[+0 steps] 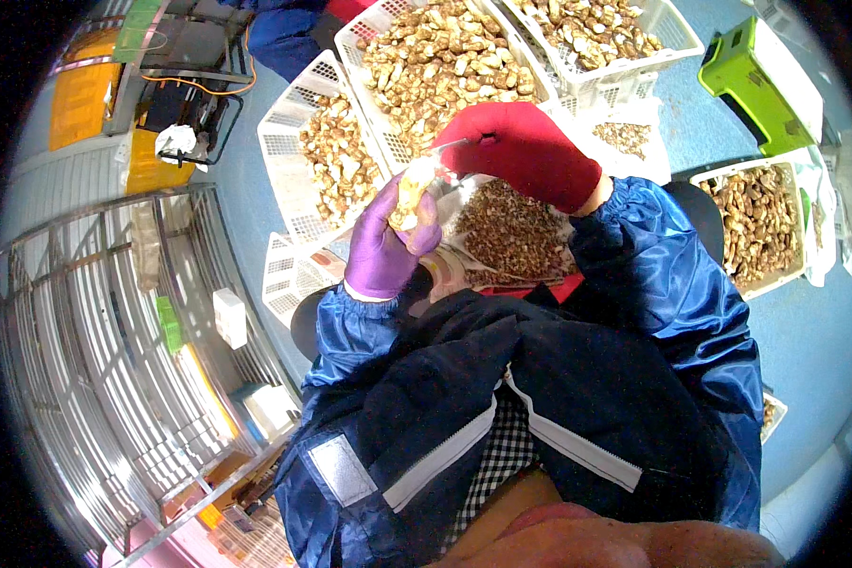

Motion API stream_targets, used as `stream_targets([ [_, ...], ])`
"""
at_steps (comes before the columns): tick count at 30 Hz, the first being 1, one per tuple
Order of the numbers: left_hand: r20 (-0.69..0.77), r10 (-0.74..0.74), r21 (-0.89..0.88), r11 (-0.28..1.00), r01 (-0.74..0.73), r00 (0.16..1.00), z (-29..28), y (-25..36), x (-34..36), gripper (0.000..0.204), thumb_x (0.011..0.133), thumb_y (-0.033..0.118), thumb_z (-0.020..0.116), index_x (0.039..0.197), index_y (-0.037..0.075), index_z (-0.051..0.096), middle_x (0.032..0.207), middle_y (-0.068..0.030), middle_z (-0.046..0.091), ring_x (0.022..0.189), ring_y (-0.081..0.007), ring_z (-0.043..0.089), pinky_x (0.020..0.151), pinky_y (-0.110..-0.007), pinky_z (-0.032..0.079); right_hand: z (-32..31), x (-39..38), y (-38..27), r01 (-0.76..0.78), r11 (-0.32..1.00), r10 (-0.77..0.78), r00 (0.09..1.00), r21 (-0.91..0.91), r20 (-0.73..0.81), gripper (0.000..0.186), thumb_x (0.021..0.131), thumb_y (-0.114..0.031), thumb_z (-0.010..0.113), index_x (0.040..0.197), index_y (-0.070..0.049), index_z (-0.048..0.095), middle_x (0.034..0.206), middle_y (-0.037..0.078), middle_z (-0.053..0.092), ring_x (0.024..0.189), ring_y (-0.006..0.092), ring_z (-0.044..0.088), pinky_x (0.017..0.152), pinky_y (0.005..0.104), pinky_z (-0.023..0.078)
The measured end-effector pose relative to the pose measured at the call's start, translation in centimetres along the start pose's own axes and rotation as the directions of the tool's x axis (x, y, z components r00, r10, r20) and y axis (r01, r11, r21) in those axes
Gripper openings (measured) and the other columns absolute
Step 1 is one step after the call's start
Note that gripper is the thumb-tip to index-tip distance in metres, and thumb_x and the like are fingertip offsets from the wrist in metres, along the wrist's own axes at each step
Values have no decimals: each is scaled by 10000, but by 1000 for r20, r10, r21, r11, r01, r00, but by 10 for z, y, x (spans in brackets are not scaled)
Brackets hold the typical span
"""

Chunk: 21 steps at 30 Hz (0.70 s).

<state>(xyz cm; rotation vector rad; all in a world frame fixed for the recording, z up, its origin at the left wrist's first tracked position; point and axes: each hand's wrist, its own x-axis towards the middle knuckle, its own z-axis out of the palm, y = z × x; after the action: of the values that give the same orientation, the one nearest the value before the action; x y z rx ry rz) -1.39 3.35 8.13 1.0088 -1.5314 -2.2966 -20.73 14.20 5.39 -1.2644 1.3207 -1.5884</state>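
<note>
Walnut point(410, 194) sits in your left hand point(385, 241), purple glove, fingers wrapped around it from below, held up above the near edge of the blue tabletop point(805, 322). Shell looks pale, partly opened; can't tell how much kernel is out.

Your right hand point(521, 151), red glove, is clenched on a thin metal pick point(450, 145). Its tip points left at the top of the walnut, touching it or just short of it; can't tell which.

Below the hands: a heap of brown shell bits point(511, 232) on a pale sheet. Beyond them, toward the far edge: white baskets of kernels point(435, 62), another basket on the left point(336, 156), one at the far right corner point(596, 28). A tray of darker pieces point(757, 222) sits at the right edge, with a green device point(753, 80) beyond it.

Risks, as I judge them:
- Pick tip aims toward your left thumb side. If the shell gives suddenly, the tip likely runs into the glove. Cause: prying toward the holding hand.
- Grip on the walnut is from below only, top exposed. Too much lever force and the nut could rotate or pop out, landing in the shell heap or off the near edge.
- Hard prying may break the kernel, so fragments would mix with the shell bits right underneath.
- Loose blue sleeve point(653, 256) hangs close to the heap and could drag bits off the sheet.
</note>
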Motion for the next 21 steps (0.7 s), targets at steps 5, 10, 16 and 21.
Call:
stream_targets([
  [5,94,-103,-281,951,126,990,-5,-6,4,331,960,389,458,1197,169,524,898,-32,593,550,-99,422,582,-254,352,11,-1,9,258,960,-271,954,-110,-127,152,847,-126,668,958,-22,674,889,79,666,822,158,635,749,292,503],
  [10,-51,-90,-273,959,72,995,4,-14,-4,328,964,385,447,1129,113,528,801,-25,548,512,-100,391,568,-252,341,1,-1,9,21,998,-21,1000,66,4,140,860,-133,671,947,-23,672,916,72,664,845,148,628,755,289,499],
  [16,-199,86,80,994,-71,976,-32,-40,8,378,961,407,436,1157,93,512,868,-46,563,617,-134,450,606,-282,377,5,-13,19,-163,976,164,986,144,4,110,849,-141,654,830,-33,645,814,81,667,772,203,644,703,309,503],
  [21,-133,129,-501,847,-179,983,-148,-2,62,615,961,541,379,1329,50,431,1324,-154,494,1073,-284,537,910,-420,456,12,-34,29,123,790,-7,982,-601,191,209,762,-254,613,712,-54,580,727,168,594,724,369,607,638,453,481],
])
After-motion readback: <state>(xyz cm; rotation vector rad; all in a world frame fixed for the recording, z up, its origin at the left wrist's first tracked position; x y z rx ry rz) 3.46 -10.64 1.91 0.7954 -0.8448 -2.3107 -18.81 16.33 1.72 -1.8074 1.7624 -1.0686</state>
